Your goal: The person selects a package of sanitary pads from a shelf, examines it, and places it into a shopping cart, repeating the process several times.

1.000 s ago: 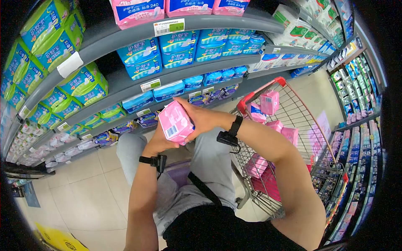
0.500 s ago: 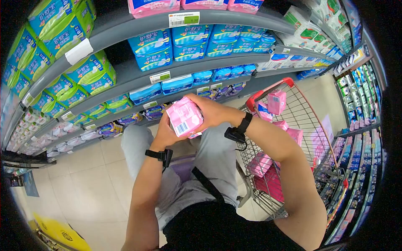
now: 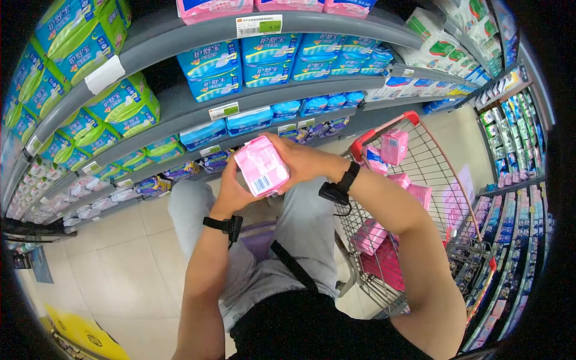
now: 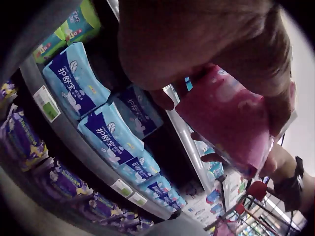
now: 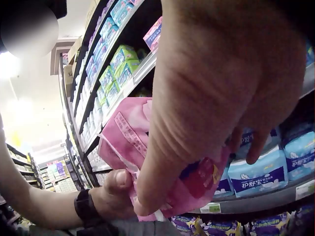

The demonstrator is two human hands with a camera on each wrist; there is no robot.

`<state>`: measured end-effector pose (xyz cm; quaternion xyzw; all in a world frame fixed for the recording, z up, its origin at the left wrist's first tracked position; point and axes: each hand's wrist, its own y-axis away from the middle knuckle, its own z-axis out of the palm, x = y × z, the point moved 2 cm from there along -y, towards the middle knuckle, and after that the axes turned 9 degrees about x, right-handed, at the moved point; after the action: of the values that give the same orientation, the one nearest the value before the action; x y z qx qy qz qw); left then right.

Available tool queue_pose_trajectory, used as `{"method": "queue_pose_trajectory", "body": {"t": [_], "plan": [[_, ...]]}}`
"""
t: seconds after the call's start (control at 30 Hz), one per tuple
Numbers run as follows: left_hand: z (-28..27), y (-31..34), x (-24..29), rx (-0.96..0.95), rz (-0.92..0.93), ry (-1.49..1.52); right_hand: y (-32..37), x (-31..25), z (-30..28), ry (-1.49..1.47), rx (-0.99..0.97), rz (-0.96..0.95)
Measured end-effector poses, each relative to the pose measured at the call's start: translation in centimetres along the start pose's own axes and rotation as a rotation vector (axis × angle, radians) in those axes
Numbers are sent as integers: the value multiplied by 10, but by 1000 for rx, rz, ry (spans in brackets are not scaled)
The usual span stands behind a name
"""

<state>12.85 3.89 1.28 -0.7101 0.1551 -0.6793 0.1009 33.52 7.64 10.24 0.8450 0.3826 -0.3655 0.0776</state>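
Observation:
Both hands hold a pink pack of sanitary pads [image 3: 262,165] above the knees, its barcode end turned up in the head view. The left hand [image 3: 233,191] grips the pack's left and near side. On the far right side the right hand [image 3: 303,161] wraps round it, with the fingers partly hidden behind the pack. In the right wrist view the left thumb [image 5: 118,179] presses close to the wrapper's seam. A pink side of the pack shows below the left hand in the left wrist view.
Shelves [image 3: 198,108] of blue packs [image 3: 216,84] and green packs [image 3: 114,105] curve close in front. A wire shopping cart [image 3: 435,159] with red corners stands at the right, holding several pink packs [image 3: 394,147]. Grey-trousered legs [image 3: 306,240] lie beneath the hands; a yellow object [image 3: 84,336] is at lower left.
The head view has shifted slightly, so the shelves and cart sit a little further right than a second ago. Both hands keep hold of the pack, which has turned slightly.

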Motion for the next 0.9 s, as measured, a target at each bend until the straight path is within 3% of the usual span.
{"method": "queue_pose_trajectory", "body": {"t": [0.13, 0.3, 0.4, 0.6, 0.7, 0.8, 0.9], "plan": [[2, 1, -2, 25, -33, 118, -1, -3, 2, -40, 71, -55], [7, 1, 18, -23, -148, 414, -4, -7, -1, 56, 51, 51], [9, 3, 12, -44, -43, 316, -5, -9, 1, 68, 72, 55], [8, 7, 13, -81, -71, 268, -4, 1, 8, 58, 13, 113], [6, 4, 19, -18, 63, 66, -3, 0, 7, -16, -9, 115], [4, 3, 26, 83, 75, 34, -4, -2, 8, -145, 31, 51], [0, 1, 33, 162, 60, -184, -2, -1, 9, -151, 86, 27]]}}
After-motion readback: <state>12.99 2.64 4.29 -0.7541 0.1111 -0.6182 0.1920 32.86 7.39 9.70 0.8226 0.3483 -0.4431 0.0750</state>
